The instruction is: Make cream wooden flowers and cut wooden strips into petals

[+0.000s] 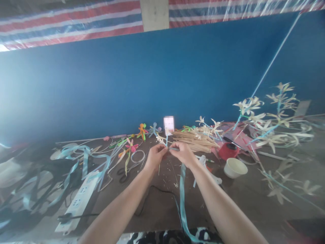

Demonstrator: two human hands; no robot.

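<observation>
My left hand and my right hand meet above the middle of the dark table, fingers pinched together. Between them they hold a thin stem topped by a small pale straw flower. A light blue ribbon hangs from my right hand down over the table's front edge. Both hands are closed on the stem and ribbon where they meet.
A heap of straw strips, a red tape roll, a white cup and a finished flower branch lie to the right. Scissors, a white power strip, loose blue ribbons and coloured figures lie left. A blue wall stands behind.
</observation>
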